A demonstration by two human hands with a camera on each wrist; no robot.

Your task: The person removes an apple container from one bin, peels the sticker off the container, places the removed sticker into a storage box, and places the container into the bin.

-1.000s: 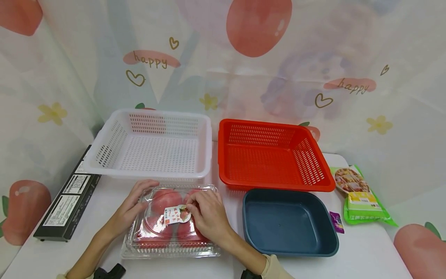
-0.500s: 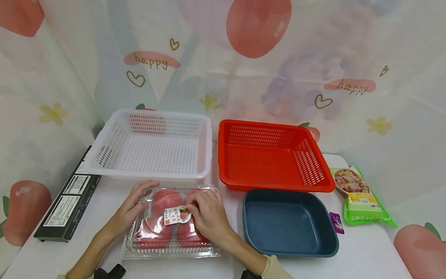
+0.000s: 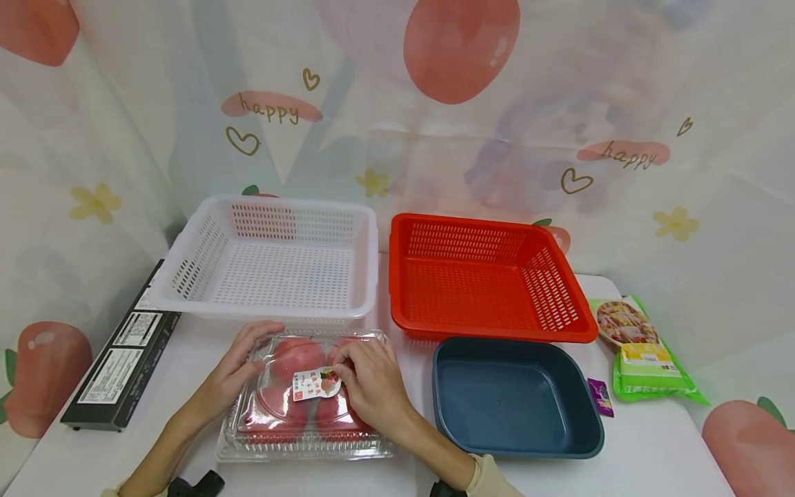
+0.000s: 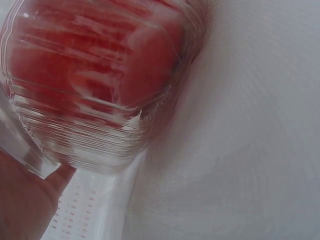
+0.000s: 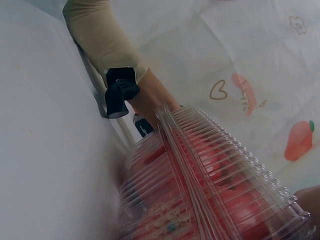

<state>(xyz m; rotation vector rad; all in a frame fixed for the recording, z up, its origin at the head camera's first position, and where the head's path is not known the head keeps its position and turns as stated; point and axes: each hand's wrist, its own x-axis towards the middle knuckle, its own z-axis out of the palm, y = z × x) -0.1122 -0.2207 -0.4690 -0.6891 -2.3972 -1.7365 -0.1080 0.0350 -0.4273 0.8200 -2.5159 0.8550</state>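
A clear plastic clamshell box [image 3: 310,449] with large round red fruits [image 3: 298,357] inside stands on the near part of the table; its lid looks closed. On the lid is a white label [image 3: 307,384] with a fruit picture. My left hand [image 3: 230,366] rests along the box's left side and far corner, fingers fairly straight. The right hand [image 3: 375,386] lies over the lid, and its thumb and index finger pinch the label's right edge. The ribbed wall of the box shows close up in the left wrist view and the right wrist view.
Behind the box is a white perforated basket [image 3: 369,290], and right of it a red one [image 3: 397,304]. A dark blue basin [image 3: 518,445] stands to the right. Beyond it lie a small purple packet [image 3: 600,397] and a green food bag [image 3: 649,373]. A black box [image 3: 105,407] sits left.
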